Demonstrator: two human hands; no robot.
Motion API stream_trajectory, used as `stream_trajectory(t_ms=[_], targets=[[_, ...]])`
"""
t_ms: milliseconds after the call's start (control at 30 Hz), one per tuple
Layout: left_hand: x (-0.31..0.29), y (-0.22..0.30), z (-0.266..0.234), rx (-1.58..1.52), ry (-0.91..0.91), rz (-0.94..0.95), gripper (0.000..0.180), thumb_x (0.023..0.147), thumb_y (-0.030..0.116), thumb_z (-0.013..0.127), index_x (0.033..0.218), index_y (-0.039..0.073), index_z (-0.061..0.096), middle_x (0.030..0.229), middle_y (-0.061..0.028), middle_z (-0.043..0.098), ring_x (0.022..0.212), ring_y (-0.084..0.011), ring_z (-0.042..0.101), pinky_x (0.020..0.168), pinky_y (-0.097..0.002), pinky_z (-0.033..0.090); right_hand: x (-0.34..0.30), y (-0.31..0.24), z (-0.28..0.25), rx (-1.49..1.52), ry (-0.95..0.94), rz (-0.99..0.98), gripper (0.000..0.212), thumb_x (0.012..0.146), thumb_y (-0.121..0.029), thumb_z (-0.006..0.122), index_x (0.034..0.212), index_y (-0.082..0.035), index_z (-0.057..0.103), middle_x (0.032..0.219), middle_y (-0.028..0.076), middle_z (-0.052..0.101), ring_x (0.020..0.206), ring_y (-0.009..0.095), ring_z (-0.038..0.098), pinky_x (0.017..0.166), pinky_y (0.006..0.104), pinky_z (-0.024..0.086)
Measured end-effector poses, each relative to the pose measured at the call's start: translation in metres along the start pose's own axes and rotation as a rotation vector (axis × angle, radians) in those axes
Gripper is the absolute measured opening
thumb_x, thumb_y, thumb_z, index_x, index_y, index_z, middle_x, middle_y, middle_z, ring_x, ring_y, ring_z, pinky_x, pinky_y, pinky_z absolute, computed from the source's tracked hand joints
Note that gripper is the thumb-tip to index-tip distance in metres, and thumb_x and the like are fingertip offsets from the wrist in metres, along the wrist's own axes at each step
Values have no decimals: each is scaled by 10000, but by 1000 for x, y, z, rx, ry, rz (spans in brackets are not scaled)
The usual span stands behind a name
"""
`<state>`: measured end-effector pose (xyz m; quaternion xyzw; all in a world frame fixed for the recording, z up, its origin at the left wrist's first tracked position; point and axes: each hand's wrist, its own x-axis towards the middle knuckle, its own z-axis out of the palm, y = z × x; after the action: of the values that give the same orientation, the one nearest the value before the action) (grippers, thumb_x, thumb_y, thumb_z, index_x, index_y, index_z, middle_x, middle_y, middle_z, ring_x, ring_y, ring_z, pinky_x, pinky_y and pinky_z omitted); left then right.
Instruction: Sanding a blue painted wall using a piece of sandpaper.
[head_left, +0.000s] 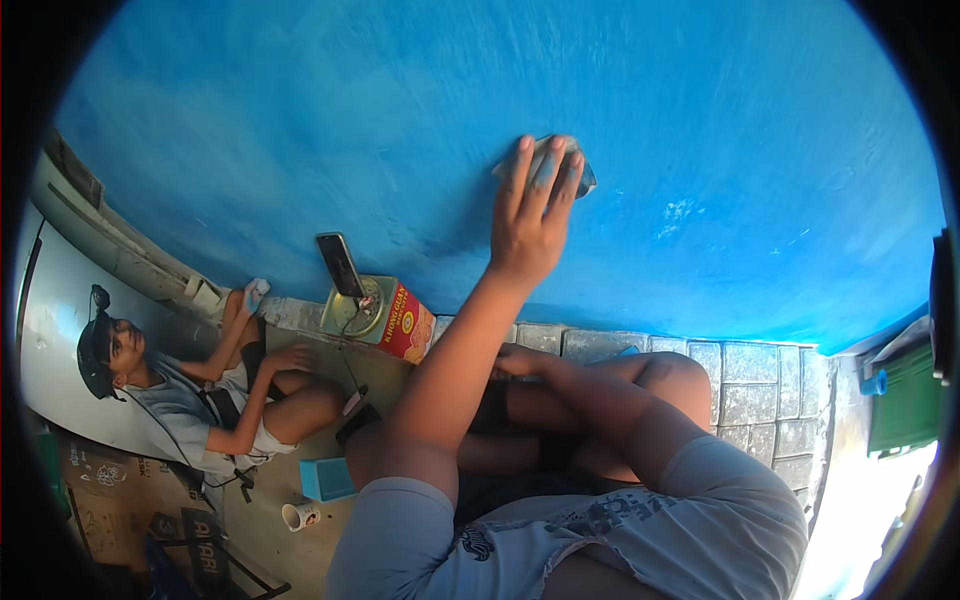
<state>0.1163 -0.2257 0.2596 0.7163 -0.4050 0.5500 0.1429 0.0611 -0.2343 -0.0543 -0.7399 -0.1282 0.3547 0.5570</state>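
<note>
My left hand (532, 222) reaches up with fingers lying flat over a folded grey sheet (583, 183), which looks like sandpaper. It presses the sheet against the blue wall (680, 120). Pale scuffed patches show on the paint to the right of the sheet. Low by my bent legs, near the foot of the wall, is my right hand (516, 361). My left forearm partly hides it, and its fingers are not clear enough to read.
A smartphone (341, 264) leans upright on a red and yellow biscuit tin (405, 325) beside the wall. At left another person (200, 400) sits, a whitish piece (261, 286) in one hand. A blue box (327, 479) and paper cup (299, 516) stand nearby. Grey paving (750, 385) borders the wall.
</note>
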Motion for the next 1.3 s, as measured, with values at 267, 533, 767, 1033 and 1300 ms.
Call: stream_trajectory(t_ms=[267, 533, 767, 1033, 1300], targets=[[30, 31, 7, -52, -91, -322, 997, 938, 608, 433, 1491, -124, 43, 1540, -380, 9, 1429, -556, -4, 1145, -615, 94, 21, 50, -9, -124, 207, -282, 589, 883, -486, 601, 1300, -72, 582, 1243, 149, 633, 1060, 284, 633, 888, 401, 496], [-42, 55, 17, -50, -218, -328, 987, 939, 581, 457, 1478, -143, 59, 1526, -402, 26, 1414, -585, 9, 1138, -626, 99, -8, 3, 1, -114, 131, -258, 572, 878, -449, 630, 1321, -93, 571, 1335, 188, 576, 1215, 314, 563, 1022, 415, 432], [37, 13, -5, -33, 59, -385, 935, 941, 577, 446, 1455, -157, 181, 1510, -408, 117, 1409, -581, 99, 1117, -641, 169, -1, -29, 3, -218, 59, 21, 588, 862, -389, 691, 1313, -36, 560, 1366, 142, 564, 1265, 262, 518, 1040, 389, 413], [-31, 68, 20, -79, -236, -402, 1032, 925, 604, 467, 1468, -162, 38, 1511, -423, 4, 1413, -585, 2, 1131, -640, 80, -21, -30, 2, -437, 373, 117, 407, 998, -378, 518, 1211, -47, 618, 1191, 136, 651, 1085, 288, 611, 938, 425, 435], [68, 3, -22, -68, 64, -344, 923, 946, 587, 437, 1481, -116, 172, 1543, -357, 103, 1443, -518, 83, 1123, -632, 173, -185, -174, 3, -808, -169, -66, 229, 876, -187, 600, 1050, -53, 665, 1073, 211, 670, 938, 351, 655, 818, 424, 503]])
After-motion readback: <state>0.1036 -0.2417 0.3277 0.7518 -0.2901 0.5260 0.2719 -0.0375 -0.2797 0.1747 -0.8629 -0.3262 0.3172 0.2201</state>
